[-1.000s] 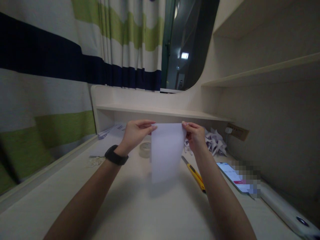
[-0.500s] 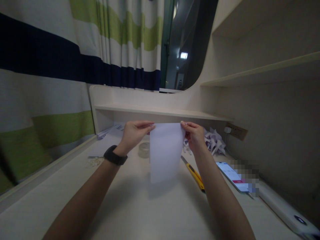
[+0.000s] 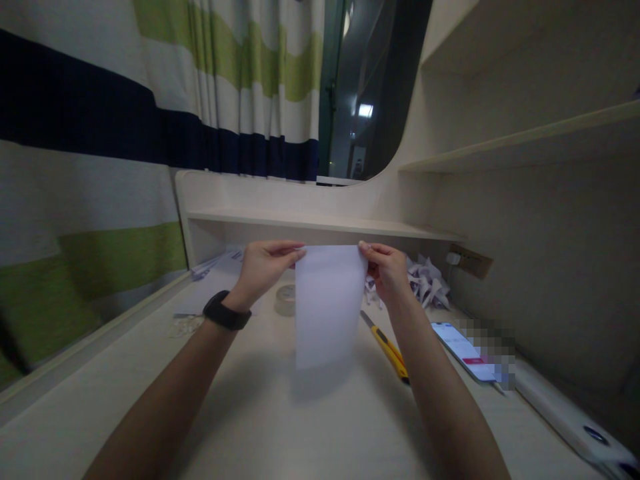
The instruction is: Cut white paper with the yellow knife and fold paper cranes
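Note:
A white sheet of paper (image 3: 329, 303) hangs upright above the desk, its top edge held at both corners. At the upper left corner, my left hand (image 3: 269, 267) pinches it between thumb and fingers; a dark band circles that wrist. My right hand (image 3: 389, 267) grips the upper right corner the same way. Behind the sheet's left edge, a roll of tape (image 3: 285, 301) is partly covered. Near my right forearm lies a yellow utility knife (image 3: 389, 348), its blade end pointing away from me.
Crumpled paper strips (image 3: 427, 283) are heaped behind my right hand. Papers (image 3: 213, 287) lie at the back left, beside small pale bits (image 3: 185, 327). A lit phone (image 3: 463, 352) and a long white device (image 3: 560, 413) rest at the right. A low shelf (image 3: 320, 222) spans the desk's back.
The view has shifted very slightly. Both hands still hold the sheet by its top corners, with hardly any movement.

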`<state>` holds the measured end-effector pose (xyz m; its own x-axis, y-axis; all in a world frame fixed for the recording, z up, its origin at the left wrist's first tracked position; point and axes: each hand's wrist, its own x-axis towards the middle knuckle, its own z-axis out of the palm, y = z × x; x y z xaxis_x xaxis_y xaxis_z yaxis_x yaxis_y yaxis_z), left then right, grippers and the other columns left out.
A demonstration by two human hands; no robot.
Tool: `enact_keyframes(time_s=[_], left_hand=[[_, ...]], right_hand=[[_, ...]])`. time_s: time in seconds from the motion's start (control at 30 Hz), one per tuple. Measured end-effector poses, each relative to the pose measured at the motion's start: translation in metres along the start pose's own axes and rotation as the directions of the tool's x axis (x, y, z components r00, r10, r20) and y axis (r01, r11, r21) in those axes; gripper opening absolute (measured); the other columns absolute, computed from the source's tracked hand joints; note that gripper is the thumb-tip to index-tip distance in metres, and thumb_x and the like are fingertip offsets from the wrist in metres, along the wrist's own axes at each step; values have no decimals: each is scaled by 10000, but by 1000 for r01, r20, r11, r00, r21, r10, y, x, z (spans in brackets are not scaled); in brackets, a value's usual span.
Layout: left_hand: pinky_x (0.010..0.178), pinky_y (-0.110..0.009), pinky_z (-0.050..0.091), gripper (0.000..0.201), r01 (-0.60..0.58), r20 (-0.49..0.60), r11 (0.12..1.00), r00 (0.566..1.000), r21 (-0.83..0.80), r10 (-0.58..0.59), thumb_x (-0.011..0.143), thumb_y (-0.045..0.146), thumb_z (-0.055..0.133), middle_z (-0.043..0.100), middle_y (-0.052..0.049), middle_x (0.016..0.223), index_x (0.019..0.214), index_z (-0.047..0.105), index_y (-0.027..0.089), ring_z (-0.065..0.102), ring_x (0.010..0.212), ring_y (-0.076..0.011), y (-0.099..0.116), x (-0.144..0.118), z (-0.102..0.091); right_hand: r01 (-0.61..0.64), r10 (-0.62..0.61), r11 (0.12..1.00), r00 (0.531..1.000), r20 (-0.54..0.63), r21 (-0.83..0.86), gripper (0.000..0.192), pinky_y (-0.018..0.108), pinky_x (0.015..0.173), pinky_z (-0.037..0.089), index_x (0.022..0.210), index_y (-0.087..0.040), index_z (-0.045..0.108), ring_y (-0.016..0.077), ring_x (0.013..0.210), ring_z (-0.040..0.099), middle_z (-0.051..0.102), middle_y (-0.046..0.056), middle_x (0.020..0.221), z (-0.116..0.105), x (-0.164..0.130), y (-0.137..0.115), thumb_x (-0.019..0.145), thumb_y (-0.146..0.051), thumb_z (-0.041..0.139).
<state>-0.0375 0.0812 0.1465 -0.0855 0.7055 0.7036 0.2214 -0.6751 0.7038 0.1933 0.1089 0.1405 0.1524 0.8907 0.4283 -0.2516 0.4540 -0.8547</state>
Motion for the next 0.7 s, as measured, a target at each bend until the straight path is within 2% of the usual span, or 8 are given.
enact_keyframes(time_s=[0.17,0.27,0.37,0.7], left_hand=[[611,-272,584,219,-3,-27,1000,1000,-12,3,681,248,777,752,-54,760,876,764,150,689,667,-178,1,0,-1],[620,-275,586,211,-6,-37,1000,999,-6,6,682,252,779,751,-54,751,863,764,146,691,673,-182,3,0,-2],[627,-283,589,215,-3,-41,1000,999,8,3,677,263,784,752,-55,758,858,763,149,692,674,-186,5,0,-3],[625,-276,582,263,-4,-43,1000,999,5,4,680,303,788,752,-64,775,884,760,140,690,689,-186,1,2,-2]], right_hand=[[-37,37,999,995,91,1,319,243,490,445,681,-170,706,125,517,561,661,13,621,-2,-2,-2,524,-406,850],[-57,59,998,989,136,-21,319,244,508,460,625,-157,686,120,521,556,649,12,609,-3,-3,-4,511,-401,857],[-39,43,998,992,118,-41,337,243,491,448,583,-152,664,118,506,539,635,14,578,-3,-3,-4,501,-414,859],[-32,33,999,996,81,-21,344,227,459,432,646,-145,695,120,498,548,653,22,598,-1,-3,-1,501,-410,860]])
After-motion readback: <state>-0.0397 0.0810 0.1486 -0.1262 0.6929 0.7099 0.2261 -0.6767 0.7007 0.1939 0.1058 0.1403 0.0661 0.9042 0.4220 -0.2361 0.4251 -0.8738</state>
